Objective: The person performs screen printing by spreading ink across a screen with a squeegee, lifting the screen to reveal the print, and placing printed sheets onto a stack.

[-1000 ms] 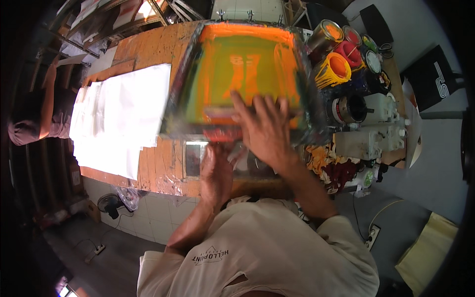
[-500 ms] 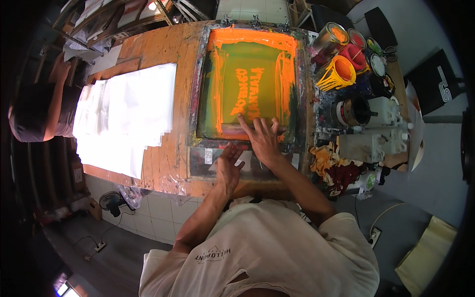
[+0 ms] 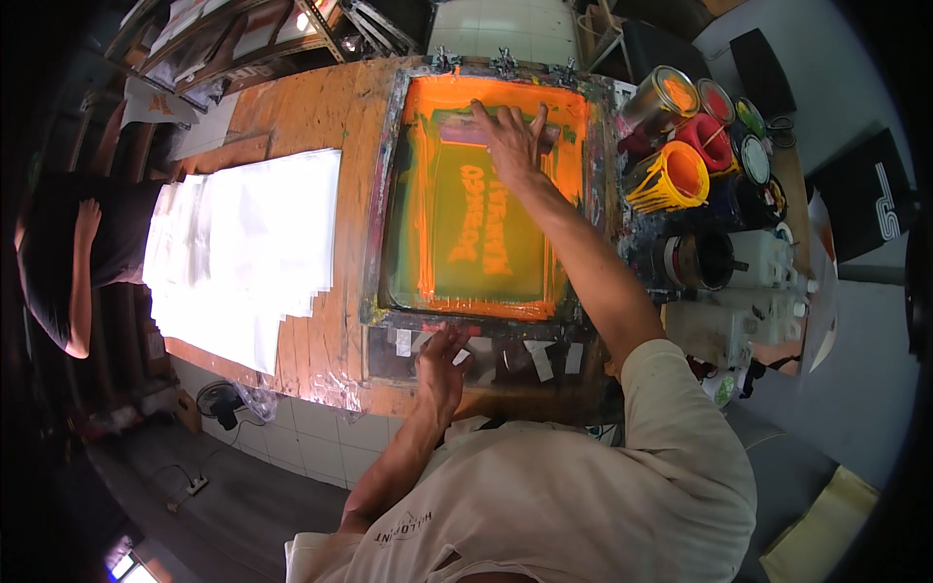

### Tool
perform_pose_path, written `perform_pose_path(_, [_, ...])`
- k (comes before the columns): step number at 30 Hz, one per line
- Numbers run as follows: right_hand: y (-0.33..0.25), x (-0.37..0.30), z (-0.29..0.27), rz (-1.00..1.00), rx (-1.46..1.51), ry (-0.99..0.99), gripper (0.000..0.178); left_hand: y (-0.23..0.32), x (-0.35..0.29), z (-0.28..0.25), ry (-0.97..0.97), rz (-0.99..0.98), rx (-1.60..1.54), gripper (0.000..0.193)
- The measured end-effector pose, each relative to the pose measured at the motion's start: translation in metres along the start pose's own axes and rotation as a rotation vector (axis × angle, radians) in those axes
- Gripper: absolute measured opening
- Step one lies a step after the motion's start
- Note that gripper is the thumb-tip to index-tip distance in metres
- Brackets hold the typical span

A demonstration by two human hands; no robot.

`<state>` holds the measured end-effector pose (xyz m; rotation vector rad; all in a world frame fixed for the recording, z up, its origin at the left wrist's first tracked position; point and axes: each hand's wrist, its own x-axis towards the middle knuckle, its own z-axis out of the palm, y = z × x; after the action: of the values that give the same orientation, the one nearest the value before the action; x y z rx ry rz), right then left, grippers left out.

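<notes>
On the wooden table (image 3: 282,107) lies a screen printing frame (image 3: 380,248), its green mesh (image 3: 457,199) carrying orange lettering and orange ink along the edges. My right hand (image 3: 515,141) reaches to the far part of the screen, its fingers spread over a squeegee (image 3: 465,130) that lies crosswise on the mesh. The palm hides part of the squeegee. At the frame's near edge my left hand (image 3: 442,369) touches the rim with its fingertips, thumb apart, holding nothing. Beneath the frame's near side shows a dark board (image 3: 496,361) with pieces of white tape.
A stack of white sheets (image 3: 253,243) covers the table's left side. At the right stand open ink cans (image 3: 671,92), an orange-yellow ink tub (image 3: 680,175), a dark pot (image 3: 700,260) and plastic jugs (image 3: 714,330). Hinge clamps (image 3: 504,63) hold the frame's far edge. Another person's arm (image 3: 83,262) shows at far left.
My right hand has moved the squeegee from the near end of the screen to the far end. My left hand stays at the near rim. The other person's arm has lowered.
</notes>
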<state>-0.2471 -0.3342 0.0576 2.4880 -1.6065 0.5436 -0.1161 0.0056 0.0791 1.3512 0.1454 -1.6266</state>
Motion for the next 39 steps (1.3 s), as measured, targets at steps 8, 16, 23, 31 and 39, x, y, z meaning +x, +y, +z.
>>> perform_pose_path(8, [0.050,0.045,0.015,0.018,0.005,0.058,0.073,-0.005,0.003,-0.009,-0.005,-0.007,-0.035,0.025])
perform_pose_path(16, [0.009,0.000,-0.009,-0.097,0.053,-0.053,0.077,0.006,-0.008,-0.006,-0.039,0.063,-0.043,0.017])
perform_pose_path(23, [-0.084,-0.145,-0.130,-0.131,0.138,-0.095,0.070,0.018,-0.010,-0.008,-0.107,0.121,-0.017,0.033])
perform_pose_path(31, [-0.115,-0.148,-0.239,-0.113,0.067,0.019,0.060,0.064,-0.038,0.018,-0.414,0.370,-0.092,0.021])
perform_pose_path(39, [-0.075,-0.014,-0.310,-0.157,0.074,0.130,0.026,0.170,0.061,0.075,-0.074,0.825,0.554,0.038])
